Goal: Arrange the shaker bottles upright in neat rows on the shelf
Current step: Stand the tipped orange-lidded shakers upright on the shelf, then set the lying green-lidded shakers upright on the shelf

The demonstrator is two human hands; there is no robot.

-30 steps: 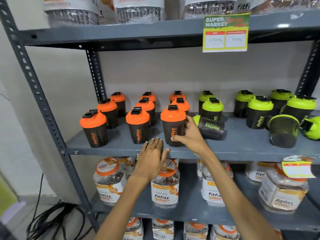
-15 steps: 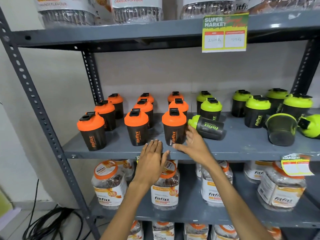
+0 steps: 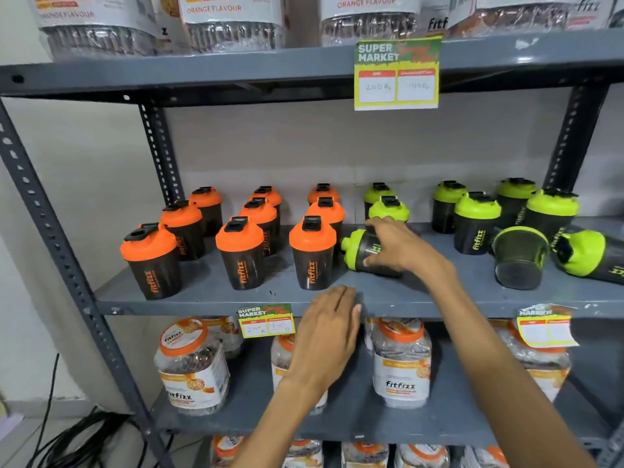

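Note:
Orange-lidded shaker bottles (image 3: 313, 252) stand upright in three rows on the left of the grey middle shelf (image 3: 216, 300). To their right a green-lidded shaker bottle (image 3: 355, 248) lies on its side, lid pointing left. My right hand (image 3: 395, 246) is closed over its dark body. My left hand (image 3: 329, 324) rests flat on the shelf's front edge, fingers together, holding nothing. Further right, green-lidded bottles (image 3: 476, 221) stand upright. One lidless dark cup (image 3: 520, 256) is tipped toward me, and another green-lidded bottle (image 3: 584, 253) lies on its side at the far right.
Price tags (image 3: 396, 74) hang from the upper shelf edge and two more (image 3: 265, 320) from the middle one. Large snack jars (image 3: 194, 363) fill the lower shelf and the top shelf. Perforated steel uprights (image 3: 50, 238) frame the rack. Black cables (image 3: 67, 440) lie on the floor at left.
My right hand has left the front orange-lidded bottle and moved right onto the lying green-lidded bottle, closing on it. My left hand has stayed at the shelf edge.

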